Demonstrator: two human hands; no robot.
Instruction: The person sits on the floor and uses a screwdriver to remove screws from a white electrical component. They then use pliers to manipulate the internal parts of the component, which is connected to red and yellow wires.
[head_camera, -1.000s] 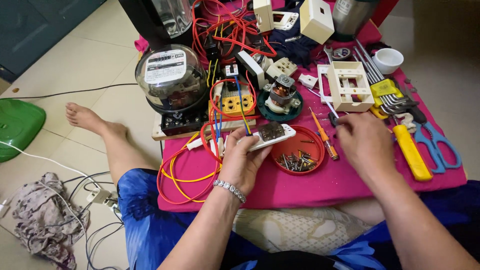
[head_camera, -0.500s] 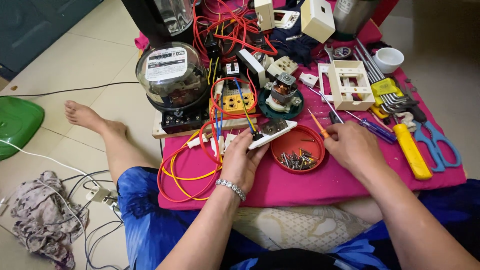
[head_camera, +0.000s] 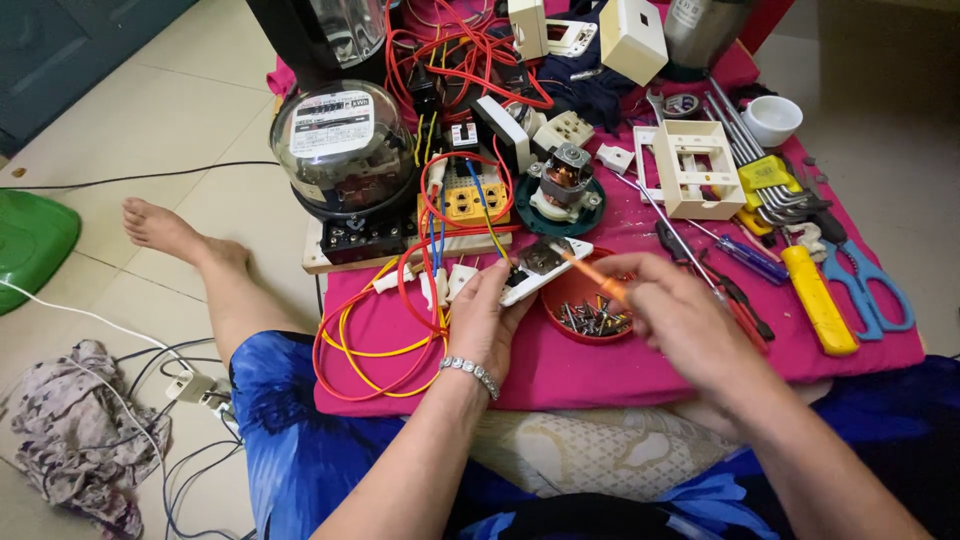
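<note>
My left hand (head_camera: 490, 320) holds a small white wired switch part (head_camera: 545, 265) just above the pink cloth (head_camera: 640, 365). My right hand (head_camera: 685, 325) grips an orange-handled screwdriver (head_camera: 590, 277), its tip pointing at the white part. Directly behind both hands sits a red dish of screws (head_camera: 590, 315). Red, yellow and blue wires (head_camera: 380, 330) loop from the part toward a yellow terminal block (head_camera: 475, 200).
A glass-domed electric meter (head_camera: 345, 150) stands at the back left. A small motor (head_camera: 565, 185), a white socket frame (head_camera: 700, 170), a yellow-handled tool (head_camera: 815, 300), blue scissors (head_camera: 870, 285), hex keys (head_camera: 775, 180) and a white cup (head_camera: 772, 120) lie to the right. A bare foot (head_camera: 165, 230) rests on the floor.
My right hand left the tools on the right, picked up the orange screwdriver and brought it to the white part. My left hand stayed holding the part.
</note>
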